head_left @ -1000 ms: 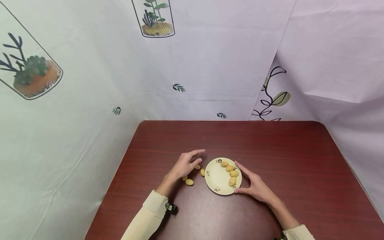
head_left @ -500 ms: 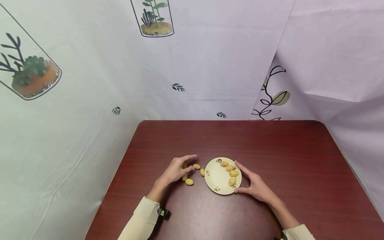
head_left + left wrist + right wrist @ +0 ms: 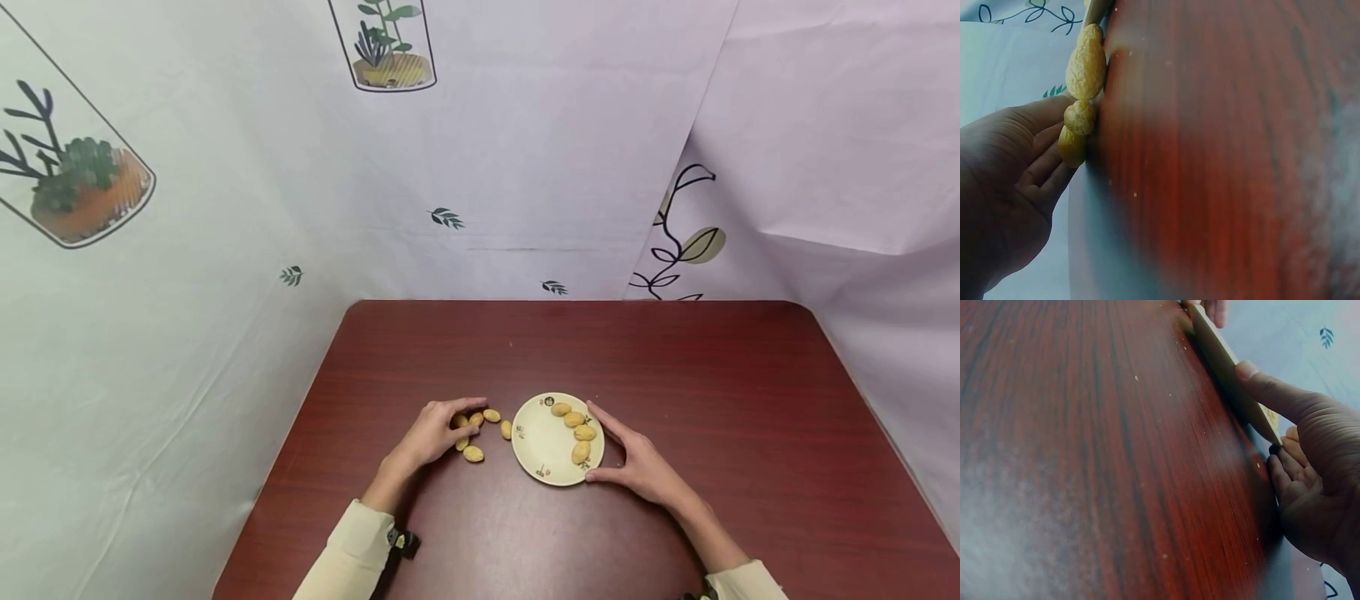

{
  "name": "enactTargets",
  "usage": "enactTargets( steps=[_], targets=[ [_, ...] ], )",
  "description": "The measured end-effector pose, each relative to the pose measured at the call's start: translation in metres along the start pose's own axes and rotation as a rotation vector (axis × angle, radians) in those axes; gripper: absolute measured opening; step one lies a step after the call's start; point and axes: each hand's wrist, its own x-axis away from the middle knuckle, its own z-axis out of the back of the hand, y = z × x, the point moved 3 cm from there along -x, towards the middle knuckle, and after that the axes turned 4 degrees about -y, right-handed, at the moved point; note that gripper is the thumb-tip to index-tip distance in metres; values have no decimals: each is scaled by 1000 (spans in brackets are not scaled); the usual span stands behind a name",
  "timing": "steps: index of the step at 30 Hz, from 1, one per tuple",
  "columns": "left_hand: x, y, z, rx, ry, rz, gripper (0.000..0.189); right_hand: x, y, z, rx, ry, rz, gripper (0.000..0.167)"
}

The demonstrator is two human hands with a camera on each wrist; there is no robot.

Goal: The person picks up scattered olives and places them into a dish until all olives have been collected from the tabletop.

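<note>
A round cream plate point(image 3: 546, 454) with small printed pictures lies on the table. Several yellow, wrinkled oval dried fruits point(image 3: 581, 452) line its right side. My right hand point(image 3: 641, 471) holds the plate's right rim between thumb and fingers; in the right wrist view the thumb point(image 3: 1249, 370) touches the rim. To the left of the plate, more loose dried fruits point(image 3: 473, 454) lie on the table. My left hand point(image 3: 435, 432) is over this group, thumb and index finger apart on either side of a piece. In the left wrist view its fingers lie close behind dried fruits point(image 3: 1085, 69).
The dark red wooden table point(image 3: 675, 367) has rounded far corners. White cloth walls with plant prints point(image 3: 525, 167) stand behind it and at both sides. Black straps with small devices point(image 3: 405, 542) are on the wrists.
My left hand has moved left and toward me, from beside the plate to over the loose dried fruits. The right hand and the plate have stayed in place.
</note>
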Motion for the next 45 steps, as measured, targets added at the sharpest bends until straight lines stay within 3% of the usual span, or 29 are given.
enactTargets(
  steps=[11, 21, 31, 40, 45],
  targets=[
    [0, -1, -2, -28, 38, 11, 37, 0, 0, 0, -11, -9, -20, 109],
    [-1, -2, -3, 5, 60, 23, 35, 0, 0, 1, -22, -12, -27, 111],
    [-1, -1, 0, 39, 98, 12, 33, 0, -1, 1, -25, -1, -2, 108],
    [-5, 2, 9, 47, 173, -17, 33, 0, -1, 1, -31, -1, 3, 106],
    [-10, 7, 10, 53, 166, -29, 33, 0, 0, 0, -24, -3, 2, 107]
  ],
)
